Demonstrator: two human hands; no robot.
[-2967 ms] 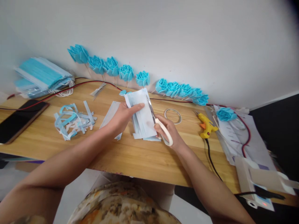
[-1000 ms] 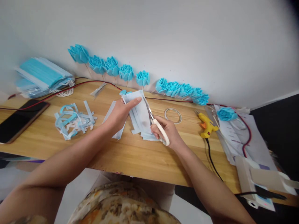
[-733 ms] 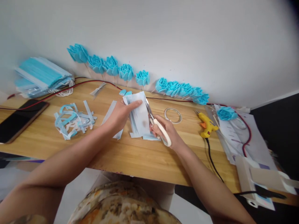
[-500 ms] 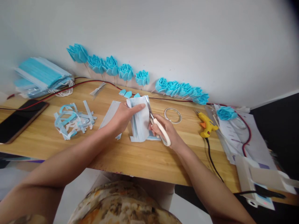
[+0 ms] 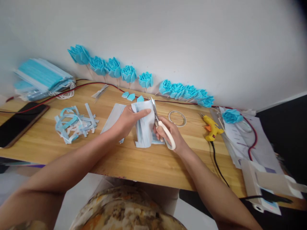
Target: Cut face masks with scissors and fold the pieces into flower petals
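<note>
My left hand [image 5: 127,120] pinches a folded pale-blue mask sheet [image 5: 145,127] just above the wooden table [image 5: 134,159]. To its right, my right hand [image 5: 170,137] grips white-handled scissors [image 5: 160,124], whose blades point up along the sheet's right edge. Several small blue cut pieces [image 5: 131,96] lie on the table behind the sheet. Another pale sheet [image 5: 112,117] rests flat under my left wrist.
Blue fabric roses [image 5: 129,74] line the wall. Stacked masks [image 5: 42,77] and a phone [image 5: 20,123] sit at the left, beside a heap of cut strips [image 5: 73,123]. A tape ring [image 5: 177,118], a yellow glue gun [image 5: 212,127] and papers [image 5: 242,140] lie right.
The sheet has been turned and narrowed in my left hand. The scissors moved along its right edge, and one more small blue piece lies behind it.
</note>
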